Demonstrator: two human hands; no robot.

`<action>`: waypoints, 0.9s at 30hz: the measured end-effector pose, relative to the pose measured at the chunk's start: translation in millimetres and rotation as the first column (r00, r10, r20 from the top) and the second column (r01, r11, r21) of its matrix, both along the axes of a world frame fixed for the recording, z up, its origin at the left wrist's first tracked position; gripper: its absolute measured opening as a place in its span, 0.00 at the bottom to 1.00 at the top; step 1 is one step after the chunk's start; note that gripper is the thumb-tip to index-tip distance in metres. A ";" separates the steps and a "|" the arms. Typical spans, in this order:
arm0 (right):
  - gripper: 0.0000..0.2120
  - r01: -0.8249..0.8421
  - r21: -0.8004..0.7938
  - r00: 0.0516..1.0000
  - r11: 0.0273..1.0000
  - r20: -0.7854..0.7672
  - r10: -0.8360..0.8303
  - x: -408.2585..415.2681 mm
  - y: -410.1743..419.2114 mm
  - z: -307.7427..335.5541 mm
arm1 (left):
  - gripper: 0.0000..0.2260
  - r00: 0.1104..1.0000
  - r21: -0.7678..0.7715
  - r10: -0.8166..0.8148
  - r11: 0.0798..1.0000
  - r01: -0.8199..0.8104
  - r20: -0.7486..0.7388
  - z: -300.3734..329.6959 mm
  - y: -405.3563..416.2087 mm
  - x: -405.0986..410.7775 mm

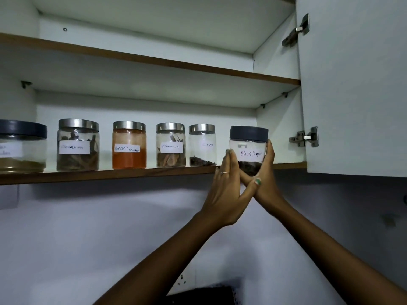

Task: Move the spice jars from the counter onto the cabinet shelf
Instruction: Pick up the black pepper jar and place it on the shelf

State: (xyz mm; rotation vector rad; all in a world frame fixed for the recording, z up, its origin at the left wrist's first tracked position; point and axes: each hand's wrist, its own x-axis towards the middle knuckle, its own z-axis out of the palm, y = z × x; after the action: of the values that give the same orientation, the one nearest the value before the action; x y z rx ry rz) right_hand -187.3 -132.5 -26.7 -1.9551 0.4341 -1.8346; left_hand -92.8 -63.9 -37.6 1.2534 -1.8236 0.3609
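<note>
Glass with a dark grey screw lid and a handwritten "Black Pepper" label, the clear round jar sits between both hands at the right end of the lower cabinet shelf, its base level with the brown wooden front edge; whether it already bears on the board cannot be told, since the hands cover its bottom. The left hand, wearing a thin ring, lays flat fingers against the jar's left side, and the right hand does the same on the right, thumbs crossing beneath. So the grip is a two-palmed press on the jar, not a curl around it.

Five more jars stand in a row to its left: a steel-lidded cloves jar just beside it, a steel-lidded jar of cinnamon sticks, an orange red chilli powder jar, a larger cinnamon jar and a wide dark-lidded jar cut by the frame edge.

This looks like the placing step. The next move probably calls for sliding the jar back in line, clear of the cloves jar, then easing both hands away.
</note>
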 end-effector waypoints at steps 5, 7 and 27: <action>0.53 0.026 -0.006 0.999 1.000 -0.029 -0.026 17.4 -41.5 23.6 | 0.36 0.964 -0.041 0.186 0.982 -0.182 0.189 7.9 -31.2 22.9; 0.53 0.001 0.020 0.998 1.000 -0.065 0.000 22.6 -53.8 24.6 | 0.37 0.920 -0.083 0.287 0.958 -0.275 0.267 8.3 -40.5 33.0; 0.43 0.430 -0.051 0.873 0.901 -0.232 -0.430 50.2 -79.7 16.4 | 0.37 0.817 -0.169 0.441 0.897 -0.408 0.372 -1.6 -55.1 60.0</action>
State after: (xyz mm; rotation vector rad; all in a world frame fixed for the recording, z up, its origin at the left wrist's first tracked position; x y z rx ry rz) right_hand -137.2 -212.2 -10.3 -2.2215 1.0217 -1.8437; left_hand -32.8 -118.9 -39.1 1.6186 -1.8179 1.0007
